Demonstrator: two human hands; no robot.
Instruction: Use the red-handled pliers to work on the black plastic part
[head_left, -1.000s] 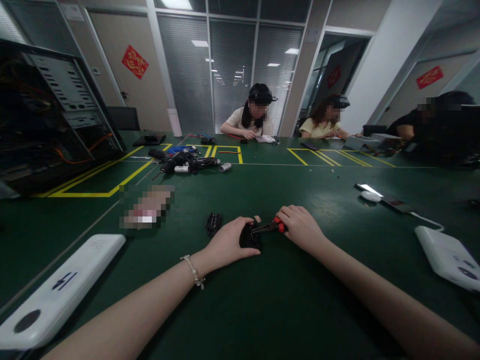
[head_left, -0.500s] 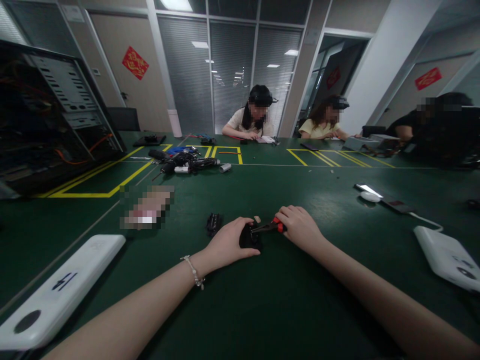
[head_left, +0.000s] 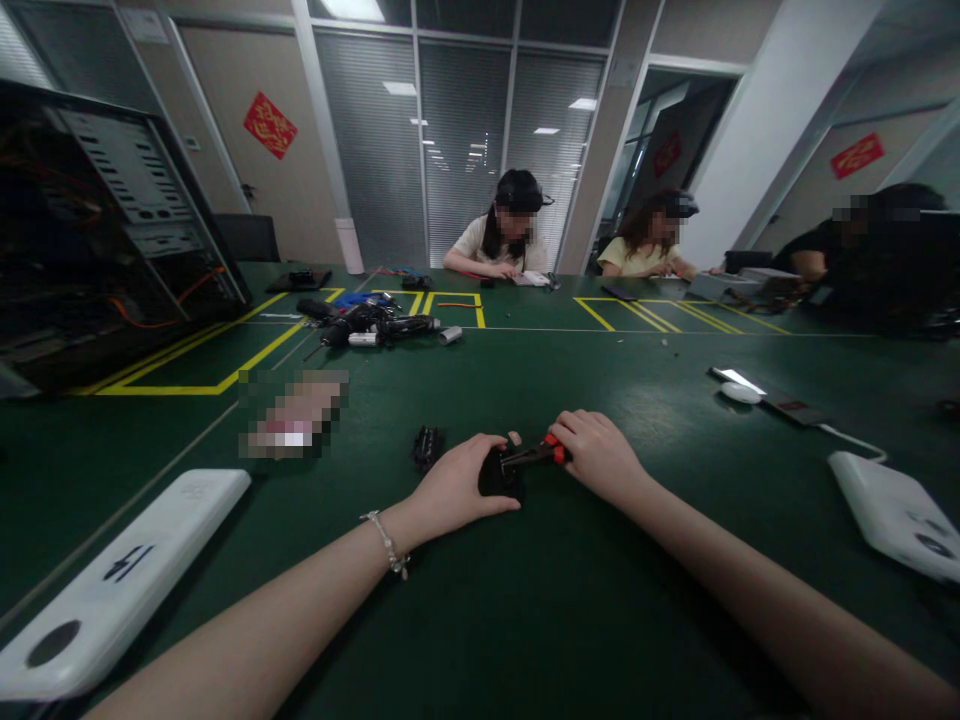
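My left hand (head_left: 454,483) grips a small black part (head_left: 499,480) against the green tabletop (head_left: 450,620), thumb on the near side and fingers on the far side. My right hand (head_left: 604,455) is closed on red-handled needle-nose pliers (head_left: 536,455). The pliers' dark jaws point left and reach the black part; whether they pinch anything is too small to tell. A small pale piece (head_left: 514,438) lies just beyond the black part. Left of my left hand sits another black component (head_left: 427,448).
Cables and tools (head_left: 367,322) are heaped farther back. An open computer case (head_left: 127,240) stands at far left. One white power bank (head_left: 127,580) lies at left, another white device (head_left: 896,515) at right, near a phone (head_left: 739,382). Several people sit across the table.
Almost nothing differs. The pliers' handles look turned very slightly, while both hands and the black part stay in place.
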